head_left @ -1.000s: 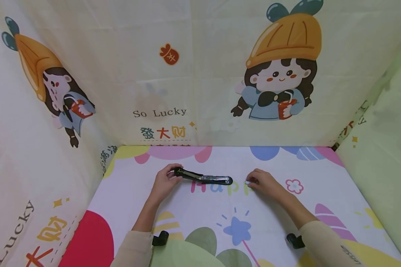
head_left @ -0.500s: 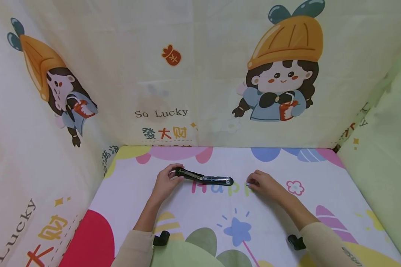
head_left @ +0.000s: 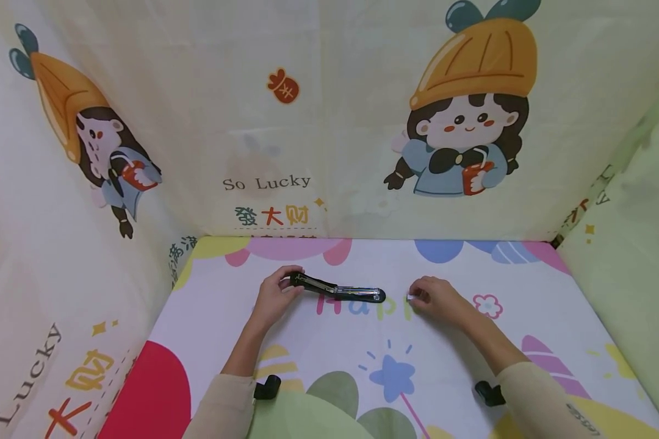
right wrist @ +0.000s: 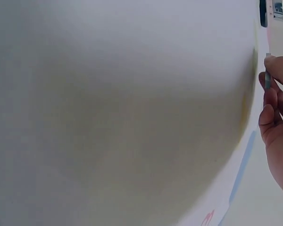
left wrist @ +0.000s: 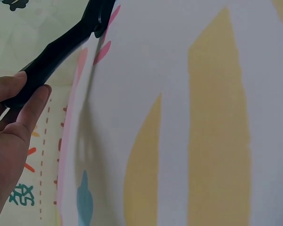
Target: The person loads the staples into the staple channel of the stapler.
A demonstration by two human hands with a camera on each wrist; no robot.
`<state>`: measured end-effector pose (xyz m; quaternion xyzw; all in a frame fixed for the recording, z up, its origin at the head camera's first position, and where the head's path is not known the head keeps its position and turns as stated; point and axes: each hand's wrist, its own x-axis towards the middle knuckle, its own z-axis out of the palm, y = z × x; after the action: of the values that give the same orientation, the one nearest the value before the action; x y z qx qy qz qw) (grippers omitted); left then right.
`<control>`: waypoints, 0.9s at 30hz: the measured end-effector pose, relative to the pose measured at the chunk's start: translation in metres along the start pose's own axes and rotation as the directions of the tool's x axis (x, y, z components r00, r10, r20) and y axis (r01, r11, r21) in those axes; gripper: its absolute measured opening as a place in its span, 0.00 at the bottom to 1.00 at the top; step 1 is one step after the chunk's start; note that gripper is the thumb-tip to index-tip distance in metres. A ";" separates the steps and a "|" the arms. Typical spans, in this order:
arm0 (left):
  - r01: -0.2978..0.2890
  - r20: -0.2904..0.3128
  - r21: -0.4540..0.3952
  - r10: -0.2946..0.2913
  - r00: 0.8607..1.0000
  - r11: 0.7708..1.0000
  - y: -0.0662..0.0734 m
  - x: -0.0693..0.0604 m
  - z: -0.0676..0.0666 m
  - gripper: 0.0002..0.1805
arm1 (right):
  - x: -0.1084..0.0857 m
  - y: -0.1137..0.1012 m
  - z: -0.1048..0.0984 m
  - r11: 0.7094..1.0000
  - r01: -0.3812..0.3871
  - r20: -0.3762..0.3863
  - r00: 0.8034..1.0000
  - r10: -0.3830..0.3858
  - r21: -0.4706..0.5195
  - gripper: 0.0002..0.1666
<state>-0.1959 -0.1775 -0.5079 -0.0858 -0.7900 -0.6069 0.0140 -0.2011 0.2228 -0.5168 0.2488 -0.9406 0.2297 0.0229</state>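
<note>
Little moves from the earlier frames: both hands and the stapler (head_left: 318, 285) keep their places over the print on the table (head_left: 198, 305). The head view alone shifts slightly, and any turn of the strip (right wrist: 268, 80) within its pinch is too small to tell.

Left hand (head_left: 273, 300) pinches the stapler at one end, thumb and fingers closed on the black body. From that grip the stapler runs out toward the right hand (head_left: 438, 300), opened wide and bent at its middle, its metal channel (head_left: 357, 292) showing on the half farther from the left grip. Its shadow in the left wrist view falls apart from the held end, which appears raised off the table; whether the free end rests there cannot be told.

Right thumb and finger pinch the strip, small and pale, with no visible room between pads and strip. The relation that matters is the short gap there: the stapler's free end lies just beside the right grip, on the side toward the left hand, so the right hand is the nearer one. Seen from the right wrist, the strip's long axis points roughly toward that free end, not touching it.
</note>
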 end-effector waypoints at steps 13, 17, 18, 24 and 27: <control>0.016 0.009 -0.018 -0.016 1.000 1.000 0.000 0.004 0.000 0.24 | 0.013 -0.008 -0.006 0.992 0.128 -0.062 0.990 -0.128 -0.010 0.09; 0.044 0.025 -0.031 -0.043 0.999 0.999 0.002 0.004 -0.001 0.25 | 0.020 -0.015 -0.005 0.988 0.157 -0.064 0.986 -0.156 0.012 0.10; 0.051 0.028 -0.033 -0.050 0.998 0.998 0.003 0.004 -0.001 0.25 | 0.022 -0.017 -0.005 0.985 0.170 -0.069 0.983 -0.168 0.018 0.10; 0.078 0.033 0.003 -0.078 0.996 0.997 0.026 -0.002 -0.001 0.24 | 0.030 -0.028 0.000 0.974 0.219 -0.093 0.972 -0.214 0.051 0.09; 0.082 0.030 0.019 -0.083 0.996 0.996 0.034 -0.005 -0.001 0.24 | 0.033 -0.034 0.004 0.974 0.213 -0.081 0.975 -0.207 0.073 0.10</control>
<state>-0.1863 -0.1708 -0.4757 -0.0624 -0.7985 -0.5983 -0.0226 -0.2131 0.1798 -0.5004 0.3393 -0.8975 0.2727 0.0711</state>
